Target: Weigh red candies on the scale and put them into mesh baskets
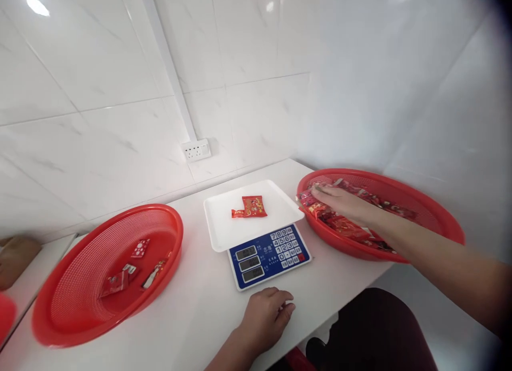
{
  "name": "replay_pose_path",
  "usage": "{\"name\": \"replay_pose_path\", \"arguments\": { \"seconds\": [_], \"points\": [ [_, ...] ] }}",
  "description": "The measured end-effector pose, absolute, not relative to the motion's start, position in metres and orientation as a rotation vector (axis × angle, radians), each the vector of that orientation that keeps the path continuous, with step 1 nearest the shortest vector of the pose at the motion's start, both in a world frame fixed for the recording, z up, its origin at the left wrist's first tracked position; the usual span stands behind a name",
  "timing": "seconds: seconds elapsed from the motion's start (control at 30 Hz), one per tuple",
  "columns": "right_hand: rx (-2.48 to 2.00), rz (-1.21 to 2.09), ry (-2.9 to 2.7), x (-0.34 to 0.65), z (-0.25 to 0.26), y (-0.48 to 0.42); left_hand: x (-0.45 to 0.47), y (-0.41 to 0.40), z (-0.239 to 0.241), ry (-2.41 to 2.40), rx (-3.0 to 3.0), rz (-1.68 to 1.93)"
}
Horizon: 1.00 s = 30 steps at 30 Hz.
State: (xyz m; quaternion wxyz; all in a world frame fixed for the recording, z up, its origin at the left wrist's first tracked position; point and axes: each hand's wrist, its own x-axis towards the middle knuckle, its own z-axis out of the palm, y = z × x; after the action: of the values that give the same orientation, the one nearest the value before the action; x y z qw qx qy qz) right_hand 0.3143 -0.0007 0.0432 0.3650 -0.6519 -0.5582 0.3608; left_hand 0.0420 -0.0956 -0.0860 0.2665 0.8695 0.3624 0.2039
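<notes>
- Left basket [80, 307] at the tabletop's left edge holds a few red packets [120, 280].
- Left hand [266, 317] rests loosely curled at the front edge, holding nothing.
- Scale [264, 253], mid-table, carries two packets [250, 207].
- Right hand [340, 200], fingers pressed together, lies flat on the packet pile [352, 227] in the right basket [440, 211].

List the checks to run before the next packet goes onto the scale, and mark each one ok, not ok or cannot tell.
1. Right hand is on the packets in the right basket: ok.
2. A packet is gripped in that hand: cannot tell, the fingers lie flat over the pile.
3. Scale tray has bare room beside the red packets on it: ok.
4. Left hand is off the scale's keypad, resting on the table: ok.
5. Display digits are readable: not ok, too small.
6. Left basket has space: ok, few packets.
</notes>
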Motion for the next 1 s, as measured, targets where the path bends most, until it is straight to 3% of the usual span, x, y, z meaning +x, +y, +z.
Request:
{"name": "replay_pose_path", "arguments": {
  "seconds": [0.13,0.23,0.47,0.77,1.0],
  "points": [
    [-1.444,1.363,-1.363,0.265,0.035,0.008,0.041,-0.096,-0.086,0.985,2.369,0.52],
    [-1.302,1.513,-1.394,0.23,0.036,0.018,0.04,-0.096,-0.085,0.987,2.377,0.512],
    [-1.476,1.003,-1.686,0.203,0.035,0.042,0.039,-0.096,-0.084,0.997,2.372,0.526],
    [-1.549,1.081,-1.623,0.202,0.037,0.047,0.038,-0.097,-0.084,0.968,2.425,0.507],
    [-1.357,0.892,-1.571,0.236,0.058,-0.023,0.039,-0.098,-0.084,0.932,2.452,0.487]
  ]
}}
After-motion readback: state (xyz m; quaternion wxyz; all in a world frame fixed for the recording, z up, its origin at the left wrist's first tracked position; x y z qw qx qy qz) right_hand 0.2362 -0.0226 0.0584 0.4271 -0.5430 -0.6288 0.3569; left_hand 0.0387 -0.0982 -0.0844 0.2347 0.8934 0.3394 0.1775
